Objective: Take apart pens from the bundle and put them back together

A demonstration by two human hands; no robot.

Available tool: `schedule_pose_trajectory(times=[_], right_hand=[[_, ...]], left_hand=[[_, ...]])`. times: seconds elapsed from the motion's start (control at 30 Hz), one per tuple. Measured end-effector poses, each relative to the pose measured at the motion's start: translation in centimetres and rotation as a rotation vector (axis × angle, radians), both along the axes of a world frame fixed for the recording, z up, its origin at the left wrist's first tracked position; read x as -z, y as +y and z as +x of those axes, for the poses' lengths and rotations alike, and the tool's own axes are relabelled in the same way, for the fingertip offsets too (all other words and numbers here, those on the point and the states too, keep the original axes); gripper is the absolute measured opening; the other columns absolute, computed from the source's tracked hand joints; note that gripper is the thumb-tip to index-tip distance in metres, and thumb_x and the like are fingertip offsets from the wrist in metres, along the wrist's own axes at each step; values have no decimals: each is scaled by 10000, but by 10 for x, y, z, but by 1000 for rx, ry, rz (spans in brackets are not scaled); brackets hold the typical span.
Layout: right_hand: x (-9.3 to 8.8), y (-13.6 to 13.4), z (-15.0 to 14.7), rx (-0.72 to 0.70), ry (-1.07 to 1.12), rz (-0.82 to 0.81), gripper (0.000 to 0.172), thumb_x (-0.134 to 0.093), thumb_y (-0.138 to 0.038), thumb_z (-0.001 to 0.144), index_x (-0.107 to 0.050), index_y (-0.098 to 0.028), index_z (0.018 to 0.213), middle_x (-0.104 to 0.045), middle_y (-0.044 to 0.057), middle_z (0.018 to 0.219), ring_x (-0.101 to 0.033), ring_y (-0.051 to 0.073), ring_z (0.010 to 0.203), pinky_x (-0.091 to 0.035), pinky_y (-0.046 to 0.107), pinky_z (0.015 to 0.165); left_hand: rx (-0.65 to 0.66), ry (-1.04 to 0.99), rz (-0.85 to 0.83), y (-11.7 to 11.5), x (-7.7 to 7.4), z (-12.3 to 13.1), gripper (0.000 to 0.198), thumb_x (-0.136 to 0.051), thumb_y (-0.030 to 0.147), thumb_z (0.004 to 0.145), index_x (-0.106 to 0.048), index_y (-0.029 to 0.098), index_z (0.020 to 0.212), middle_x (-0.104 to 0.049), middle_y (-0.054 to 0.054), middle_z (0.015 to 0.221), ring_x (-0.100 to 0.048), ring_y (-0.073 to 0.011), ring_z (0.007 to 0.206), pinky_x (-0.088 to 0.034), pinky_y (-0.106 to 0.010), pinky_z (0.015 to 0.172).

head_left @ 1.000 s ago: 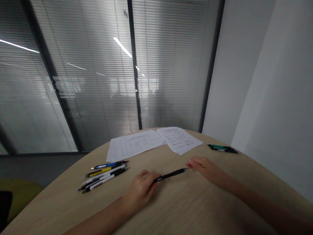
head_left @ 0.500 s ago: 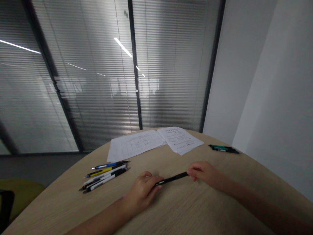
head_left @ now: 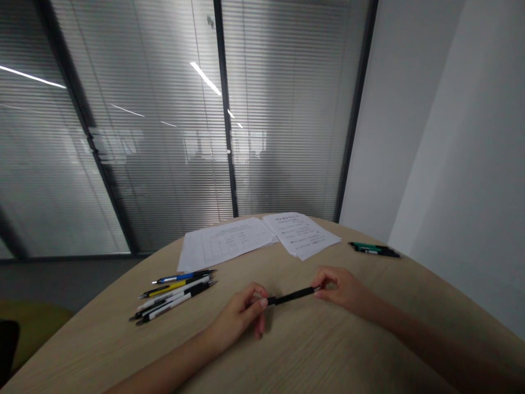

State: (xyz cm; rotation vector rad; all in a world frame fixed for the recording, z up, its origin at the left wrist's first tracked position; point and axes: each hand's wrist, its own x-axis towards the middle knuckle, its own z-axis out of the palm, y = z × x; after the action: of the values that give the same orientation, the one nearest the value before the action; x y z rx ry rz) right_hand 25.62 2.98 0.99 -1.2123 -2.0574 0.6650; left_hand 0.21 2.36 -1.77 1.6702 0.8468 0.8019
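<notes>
A black pen [head_left: 292, 296] is held level just above the round wooden table [head_left: 311, 350], between both hands. My left hand [head_left: 241, 316] pinches its left end with thumb and fingertips. My right hand [head_left: 342, 288] pinches its right end, fingers curled together. Both forearms reach in from the bottom of the view.
A row of several pens [head_left: 174, 293], blue, yellow, white and black, lies left of my hands. Two printed sheets [head_left: 262, 235] lie at the table's far edge. A green pen and a black pen [head_left: 373, 249] lie at the right. Glass partitions with blinds stand behind.
The black pen has come up off the table, held at both ends. My left hand has turned from lying over the pen's end to pinching it; my right hand moved slightly nearer.
</notes>
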Motion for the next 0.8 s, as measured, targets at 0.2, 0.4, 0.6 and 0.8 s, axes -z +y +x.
schedule_pose_trajectory(times=[0.2, 0.4, 0.6, 0.8], right_hand=[[7, 6, 3, 38, 63, -61, 75, -610, -180, 632, -591, -177, 705, -608, 15, 696, -552, 153, 671, -427, 276, 640], [10, 9, 3, 25, 165, -123, 104, -633, -202, 610, -572, -174, 689, -580, -7, 647, -533, 130, 611, -414, 244, 568], [6, 7, 2, -12, 163, -111, 111, -645, -193, 595, -568, -177, 674, -574, -8, 650, -530, 132, 628, -427, 251, 590], [13, 11, 3, 5, 166, -146, 118, -641, -202, 605, -568, -176, 693, -551, -15, 620, -520, 129, 606, -424, 252, 583]], left_hand=[[-76, 132, 94, 3, -2, 0, 263, -621, 272, 664, -457, 175, 845, -532, 61, 596, -475, -84, 482, -374, -196, 469], [-96, 249, 185, -2, -12, 0, 236, -413, 359, 798, -522, 156, 750, -544, 20, 594, -522, -119, 532, -413, -234, 540], [-70, 276, 120, -2, -16, 1, 292, -406, 389, 791, -511, 153, 656, -511, 30, 551, -496, -112, 512, -389, -223, 520], [-171, 213, 147, 0, -7, 2, 202, -577, 287, 664, -465, 185, 797, -493, 74, 572, -444, -90, 490, -344, -192, 472]])
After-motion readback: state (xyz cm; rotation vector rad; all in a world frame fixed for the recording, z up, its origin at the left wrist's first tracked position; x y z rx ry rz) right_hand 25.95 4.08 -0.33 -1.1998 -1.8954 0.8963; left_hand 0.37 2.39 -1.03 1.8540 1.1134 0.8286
